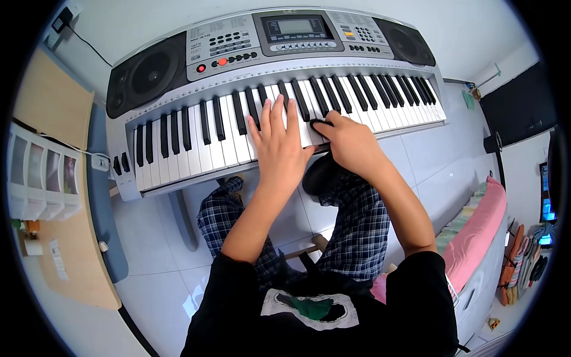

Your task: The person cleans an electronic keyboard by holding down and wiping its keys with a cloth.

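Observation:
An electronic keyboard (285, 56) with a silver body stretches across the upper part of the head view. My left hand (278, 146) lies on the white keys near the middle, fingers spread, with the fingertips reaching in among the black keys. Just to its right, my right hand (351, 140) is closed, pinching a small black cloth-like piece (322, 127) against the keys. Its exact kind is hard to make out, since the fingers cover part of it. Below the keyboard's front edge, a dark rounded shape (321, 177) shows by my knee.
At left stand a wooden desk (71, 250) and white drawers (44, 172), with a power strip (100, 162) beside the keyboard. On the right are a bed with a pink cover (476, 232) and folded clothes (520, 268). The floor (160, 238) is tiled.

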A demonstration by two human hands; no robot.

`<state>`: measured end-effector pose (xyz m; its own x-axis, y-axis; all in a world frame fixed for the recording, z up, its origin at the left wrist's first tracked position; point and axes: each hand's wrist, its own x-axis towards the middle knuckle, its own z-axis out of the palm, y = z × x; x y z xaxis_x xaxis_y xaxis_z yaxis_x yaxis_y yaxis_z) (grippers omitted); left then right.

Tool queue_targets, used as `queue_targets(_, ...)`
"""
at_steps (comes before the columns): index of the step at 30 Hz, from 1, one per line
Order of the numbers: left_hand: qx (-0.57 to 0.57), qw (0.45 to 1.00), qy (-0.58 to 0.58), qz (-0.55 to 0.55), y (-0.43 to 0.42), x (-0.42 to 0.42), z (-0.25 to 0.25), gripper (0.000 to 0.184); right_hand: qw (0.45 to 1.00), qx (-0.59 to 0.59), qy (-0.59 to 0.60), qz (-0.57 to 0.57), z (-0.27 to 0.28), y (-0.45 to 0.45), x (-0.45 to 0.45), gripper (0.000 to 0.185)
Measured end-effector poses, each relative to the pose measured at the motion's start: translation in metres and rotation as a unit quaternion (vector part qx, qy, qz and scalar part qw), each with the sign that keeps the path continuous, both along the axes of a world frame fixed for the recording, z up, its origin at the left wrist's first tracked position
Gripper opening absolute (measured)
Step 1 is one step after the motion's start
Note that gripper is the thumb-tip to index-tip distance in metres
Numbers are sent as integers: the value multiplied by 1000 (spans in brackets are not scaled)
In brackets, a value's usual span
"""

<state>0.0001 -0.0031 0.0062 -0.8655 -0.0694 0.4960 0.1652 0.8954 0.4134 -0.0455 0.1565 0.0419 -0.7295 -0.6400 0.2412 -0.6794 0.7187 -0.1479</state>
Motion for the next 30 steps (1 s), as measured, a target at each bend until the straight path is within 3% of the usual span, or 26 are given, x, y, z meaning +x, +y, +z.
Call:
queue_targets(4, -7, 1000, -5, 1, 4, 0, 2, 89, 997, 18, -65, 43, 13, 16, 17, 35)
queue_targets(7, -6, 1000, -4, -15, 8, 4, 8, 86, 959, -190, -208, 17, 10, 36, 22, 44)
queue_targets(8, -1, 999, -1, -32, 10, 7, 11, 82, 960, -189, -207, 14, 2, 43, 23, 44)
queue_targets(11, 122, 977, 0, -176, 26, 13, 23, 70, 812, -490, -310, -69, -19, 60, 38, 36)
queue_targets(12, 194, 954, -17, -228, 33, 17, 27, 68, 811, -493, -307, -74, -21, 64, 42, 36)
queue_targets(14, 228, 935, -53, -266, 45, 23, 30, 61, 672, -627, -389, -61, -24, 75, 53, 41)
queue_targets(15, 227, 913, -137, -310, 50, 23, 29, 57, 651, -656, -379, -43, -21, 75, 57, 41)
queue_targets(17, 195, 872, -288, -344, 60, 21, 25, 41, 643, -677, -355, -52, -20, 80, 64, 39)
queue_targets(20, 256, 849, -333, -321, 72, 16, 14, 39, 656, -674, -311, -135, -21, 86, 66, 35)
queue_targets(21, 264, 850, -340, -303, 77, 18, 13, 30, 656, -674, -303, -150, -24, 90, 72, 38)
queue_targets(24, 352, 820, -348, -288, 83, 19, 16, 26, 648, -681, -289, -183, -36, 103, 87, 45)
queue_targets(26, 345, 825, -340, -291, 85, 16, 11, 23, 632, -690, -290, -203, -50, 110, 98, 50)
queue_targets(28, 401, 821, -276, -299, 87, 12, -2, 26, 595, -630, -429, -255, -58, 123, 108, 57)
queue_targets(30, 414, 813, -299, -281, 88, 13, -9, 26, 614, -602, -448, -246, -64, 132, 116, 48)
